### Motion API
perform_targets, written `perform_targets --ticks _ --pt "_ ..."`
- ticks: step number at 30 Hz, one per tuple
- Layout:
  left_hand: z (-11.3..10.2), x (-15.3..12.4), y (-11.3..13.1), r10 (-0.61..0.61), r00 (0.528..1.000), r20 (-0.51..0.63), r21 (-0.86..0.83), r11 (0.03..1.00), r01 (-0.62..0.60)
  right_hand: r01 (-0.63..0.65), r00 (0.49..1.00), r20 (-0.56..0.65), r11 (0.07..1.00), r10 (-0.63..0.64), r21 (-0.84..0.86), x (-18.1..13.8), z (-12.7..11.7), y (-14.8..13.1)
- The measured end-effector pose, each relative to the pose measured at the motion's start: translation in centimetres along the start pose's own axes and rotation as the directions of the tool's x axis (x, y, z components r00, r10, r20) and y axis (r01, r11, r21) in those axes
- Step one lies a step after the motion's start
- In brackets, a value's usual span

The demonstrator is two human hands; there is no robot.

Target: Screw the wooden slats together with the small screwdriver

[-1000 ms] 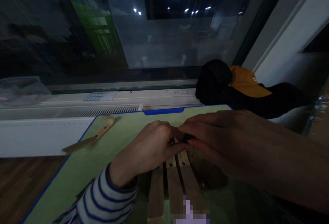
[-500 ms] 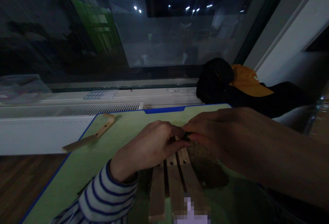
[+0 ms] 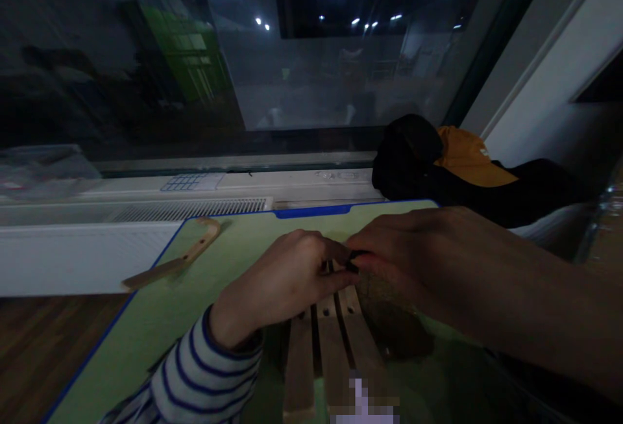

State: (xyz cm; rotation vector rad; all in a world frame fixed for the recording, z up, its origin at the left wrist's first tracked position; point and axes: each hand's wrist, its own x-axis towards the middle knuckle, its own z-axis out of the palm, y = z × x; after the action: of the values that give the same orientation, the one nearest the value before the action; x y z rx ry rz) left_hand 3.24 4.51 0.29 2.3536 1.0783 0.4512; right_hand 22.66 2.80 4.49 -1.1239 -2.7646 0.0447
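Above the far ends of the wooden slats (image 3: 332,346), my left hand (image 3: 287,268) and my right hand (image 3: 413,245) meet at their fingertips. Both hands are closed in a pinch on a small dark piece (image 3: 357,258), too dim and small to name. Three slats lie side by side with narrow gaps, each with a dark hole. My left fingers cover their far ends. Under my right hand, beside the slats, is a brown, slightly shiny slab (image 3: 396,326), partly hidden in shadow.
A bent wooden piece with holes (image 3: 195,252) lies on the green blue-edged board (image 3: 257,236) at the left, its end jutting over the edge. A radiator (image 3: 87,255) and windowsill run behind. At the back right are dark cloth and an orange cap (image 3: 474,154).
The view has tilted slightly, so the scene sits a little lower. Both hands keep their pinch on the dark piece, with barely any finger movement.
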Motion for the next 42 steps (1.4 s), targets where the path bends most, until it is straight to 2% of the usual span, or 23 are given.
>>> perform_targets --ticks 8,13,21,28,34,42 --pt "-0.1 -0.1 0.1 0.01 1.0 -0.016 0.017 1.0 -0.01 0.058 0.998 -0.027 0.998 -0.058 0.019 -0.2 -0.5 -0.1" --pt "0.0 0.0 -0.1 0.009 0.998 -0.06 0.053 0.999 -0.006 0.081 0.997 0.004 0.993 -0.081 0.088 -0.2 -0.6 -0.1" --pt "0.3 0.0 -0.3 0.006 1.0 0.019 -0.023 1.0 -0.006 0.028 0.999 0.015 0.999 -0.029 0.033 -0.3 -0.2 0.1" --pt "0.4 0.0 -0.5 0.019 0.999 0.033 -0.027 0.999 -0.018 -0.001 1.0 0.017 1.0 0.001 0.001 -0.3 0.0 0.2" --pt "0.4 0.0 -0.4 0.016 0.999 0.028 -0.015 1.0 -0.016 0.023 1.0 -0.008 1.0 -0.023 -0.01 -0.4 -0.2 -0.1" --pt "-1.1 -0.5 -0.5 0.088 0.995 0.04 0.043 0.995 -0.09 0.0 1.0 -0.017 1.0 0.0 -0.011 -0.2 -0.2 -0.1"
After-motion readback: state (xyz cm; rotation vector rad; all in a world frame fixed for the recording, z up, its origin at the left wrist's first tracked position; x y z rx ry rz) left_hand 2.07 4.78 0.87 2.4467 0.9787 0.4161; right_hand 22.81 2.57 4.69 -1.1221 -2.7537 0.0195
